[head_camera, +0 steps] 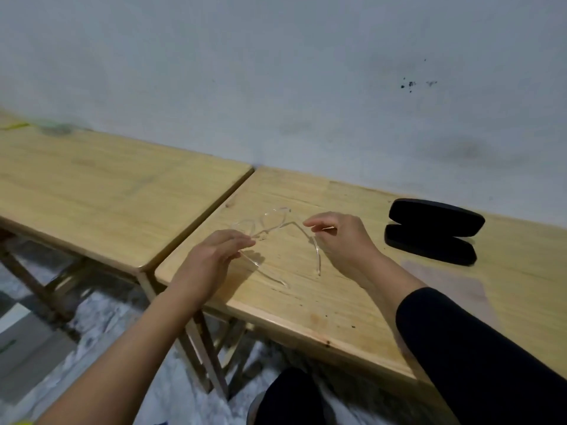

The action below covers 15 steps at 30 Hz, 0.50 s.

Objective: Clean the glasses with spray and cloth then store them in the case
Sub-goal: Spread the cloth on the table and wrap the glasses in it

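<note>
Clear-framed glasses hang just above the right wooden table, temples unfolded toward me. My left hand pinches the left temple near its hinge. My right hand pinches the right temple between thumb and forefinger. A black glasses case lies open on the table to the right of my right hand, its two halves side by side. A thin, pale purplish cloth lies flat on the table just in front of the case. No spray bottle is in view.
A second wooden table stands to the left, separated by a narrow gap. A grey-white wall runs directly behind both tables. Something green and blurred sits at the far left corner. My knee shows below the table edge.
</note>
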Motion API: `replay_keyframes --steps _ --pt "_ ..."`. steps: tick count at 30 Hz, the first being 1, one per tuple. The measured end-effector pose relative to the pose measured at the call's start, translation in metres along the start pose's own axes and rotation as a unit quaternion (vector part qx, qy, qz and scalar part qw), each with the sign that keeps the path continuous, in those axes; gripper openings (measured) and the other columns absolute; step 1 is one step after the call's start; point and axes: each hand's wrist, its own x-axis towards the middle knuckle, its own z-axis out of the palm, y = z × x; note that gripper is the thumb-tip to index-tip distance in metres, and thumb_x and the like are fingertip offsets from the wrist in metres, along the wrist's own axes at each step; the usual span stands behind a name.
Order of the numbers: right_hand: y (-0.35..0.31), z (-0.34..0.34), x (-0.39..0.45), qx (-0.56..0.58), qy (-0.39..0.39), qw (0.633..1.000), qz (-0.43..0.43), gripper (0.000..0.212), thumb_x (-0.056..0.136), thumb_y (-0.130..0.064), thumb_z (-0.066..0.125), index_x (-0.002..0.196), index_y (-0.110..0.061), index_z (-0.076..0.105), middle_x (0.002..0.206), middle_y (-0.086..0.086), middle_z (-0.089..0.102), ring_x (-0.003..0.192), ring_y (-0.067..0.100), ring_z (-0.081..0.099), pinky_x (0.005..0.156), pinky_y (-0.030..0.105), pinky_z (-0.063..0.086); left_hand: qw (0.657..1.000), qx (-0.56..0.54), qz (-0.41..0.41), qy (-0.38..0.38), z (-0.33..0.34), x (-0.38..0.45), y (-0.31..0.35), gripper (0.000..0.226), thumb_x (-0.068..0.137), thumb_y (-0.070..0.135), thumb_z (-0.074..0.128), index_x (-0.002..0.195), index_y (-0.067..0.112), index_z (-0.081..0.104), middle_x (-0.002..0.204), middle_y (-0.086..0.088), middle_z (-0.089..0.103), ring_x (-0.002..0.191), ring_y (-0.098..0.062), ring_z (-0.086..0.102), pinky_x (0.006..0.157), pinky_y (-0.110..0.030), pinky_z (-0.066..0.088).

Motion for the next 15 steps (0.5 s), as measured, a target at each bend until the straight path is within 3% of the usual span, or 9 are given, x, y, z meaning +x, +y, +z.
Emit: replay_keyframes --steps 3,6,8,10,13,15 --pt "0.002 0.008 0.005 0.013 0.000 1.000 0.005 0.034 0.085 0.001 0.056 0.089 -0.028 0.073 0.096 -0.015 0.067 0.086 -0.003 0.063 0.075 0.010 0.047 1.000 -0.024 -0.012 -0.003 0.004 -0.001 -0.007 0.031 0.079 0.006 0.067 0.104 0.025 0.067 0.116 0.001 0.063 0.101 -0.006 0.059 0.091 -0.012 0.043" --pt "0.004 0.014 0.009 0.034 0.003 0.999 0.006 0.032 0.082 0.003 0.061 0.084 -0.025 0.074 0.096 -0.013 0.069 0.086 0.003 0.066 0.077 0.016 0.054 1.000 -0.004 -0.006 0.023 0.006 0.001 -0.009 0.024 0.075 0.005 0.070 0.096 0.018 0.070 0.111 -0.005 0.066 0.101 -0.015 0.062 0.090 -0.032 0.052" --pt "0.002 0.016 0.010 0.045 0.012 0.999 -0.008 0.031 0.081 0.005 0.061 0.080 -0.022 0.074 0.094 -0.011 0.070 0.088 0.010 0.067 0.078 0.023 0.057 0.999 -0.007 -0.009 0.050 0.006 0.004 -0.010 0.023 0.075 0.004 0.071 0.094 0.016 0.070 0.107 -0.006 0.068 0.098 -0.017 0.064 0.087 -0.033 0.054" --pt "-0.004 0.012 0.010 0.060 0.019 0.998 -0.017 0.029 0.081 0.006 0.061 0.078 -0.020 0.073 0.091 -0.009 0.069 0.088 0.013 0.066 0.073 0.015 0.055 0.995 -0.022 -0.009 0.093 0.006 0.008 -0.009 0.023 0.076 -0.001 0.069 0.094 0.013 0.071 0.102 -0.007 0.070 0.093 -0.013 0.064 0.085 -0.026 0.054" --pt "-0.011 -0.002 0.012 0.044 0.034 0.998 -0.035 0.023 0.083 0.000 0.064 0.082 -0.022 0.072 0.089 -0.007 0.069 0.087 0.009 0.065 0.073 0.009 0.049 0.986 -0.057 -0.011 0.157 0.003 0.020 0.000 0.026 0.076 -0.007 0.067 0.096 0.010 0.070 0.093 -0.002 0.071 0.085 0.002 0.060 0.083 -0.003 0.044" --pt "-0.012 -0.018 0.011 0.029 0.056 0.997 -0.036 0.016 0.085 -0.005 0.064 0.087 -0.018 0.073 0.087 -0.008 0.069 0.084 0.002 0.064 0.076 0.009 0.047 0.975 -0.103 -0.031 0.194 0.003 0.030 0.011 0.026 0.078 -0.007 0.066 0.097 0.008 0.070 0.091 0.003 0.069 0.086 0.005 0.059 0.081 -0.001 0.043"
